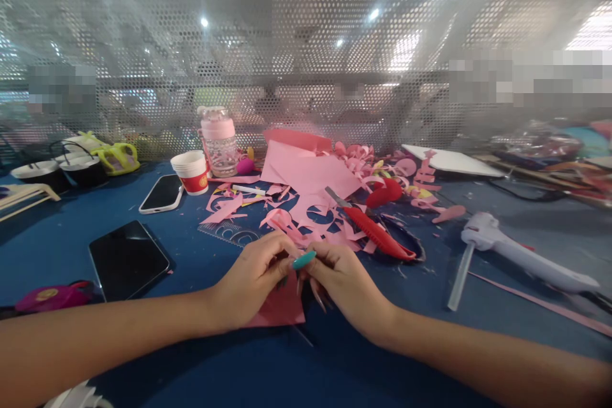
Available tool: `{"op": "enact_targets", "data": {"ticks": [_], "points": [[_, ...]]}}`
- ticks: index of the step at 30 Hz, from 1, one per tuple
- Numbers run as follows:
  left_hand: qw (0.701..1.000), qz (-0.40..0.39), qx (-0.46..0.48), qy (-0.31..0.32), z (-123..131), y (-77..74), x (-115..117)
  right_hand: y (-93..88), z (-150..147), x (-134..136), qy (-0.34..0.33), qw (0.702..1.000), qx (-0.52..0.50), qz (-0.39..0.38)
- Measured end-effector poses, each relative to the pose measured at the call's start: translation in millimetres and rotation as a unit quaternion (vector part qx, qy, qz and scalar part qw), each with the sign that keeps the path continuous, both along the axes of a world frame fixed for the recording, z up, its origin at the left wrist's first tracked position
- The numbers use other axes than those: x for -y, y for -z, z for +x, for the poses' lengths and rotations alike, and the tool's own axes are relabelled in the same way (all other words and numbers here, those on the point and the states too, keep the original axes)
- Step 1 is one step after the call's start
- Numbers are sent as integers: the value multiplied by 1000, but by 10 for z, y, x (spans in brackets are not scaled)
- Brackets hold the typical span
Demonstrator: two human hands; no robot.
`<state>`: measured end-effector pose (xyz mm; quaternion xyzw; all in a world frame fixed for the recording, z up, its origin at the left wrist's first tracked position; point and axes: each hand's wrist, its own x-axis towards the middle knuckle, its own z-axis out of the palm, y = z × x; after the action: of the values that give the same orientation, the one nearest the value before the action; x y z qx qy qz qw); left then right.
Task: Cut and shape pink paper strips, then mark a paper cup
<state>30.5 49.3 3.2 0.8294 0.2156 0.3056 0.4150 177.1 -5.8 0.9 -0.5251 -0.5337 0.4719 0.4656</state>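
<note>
My left hand and my right hand meet low in the middle, fingers bent and pinched close together. A long teal oval shows at the tip of my left thumb; it looks like a long nail, but I cannot be sure. Whatever sits between the fingertips is hidden by them. Beneath my left hand lies a piece of pink-red paper. Just beyond the hands are pink paper scraps with round cut-outs, a clear stencil ruler and a red-handled cutting tool.
Left stand a black tablet or phone, a white-edged phone, paper cups and a pink-lidded bottle. Right lies a white glue gun with a clear stick. Pink sheets pile up before a perforated metal screen.
</note>
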Motion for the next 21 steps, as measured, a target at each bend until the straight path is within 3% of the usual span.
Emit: {"op": "enact_targets", "data": {"ticks": [5,9,12,16,18,21], "points": [[994,-96,13,-45,17,6,-5,10,7,-26,70,997,-27,-4],[985,-165,29,-49,29,-3,-4,-39,3,-5,106,992,-26,63],[975,-212,42,-44,30,-15,-1,-96,-1,31,78,990,13,115],[973,-223,54,-24,26,-17,-1,-83,13,29,13,989,78,122],[977,-203,64,-8,22,-7,-8,-44,30,-3,11,990,90,112],[980,-187,62,-1,17,14,-23,-14,59,-55,-21,998,28,54]]}}
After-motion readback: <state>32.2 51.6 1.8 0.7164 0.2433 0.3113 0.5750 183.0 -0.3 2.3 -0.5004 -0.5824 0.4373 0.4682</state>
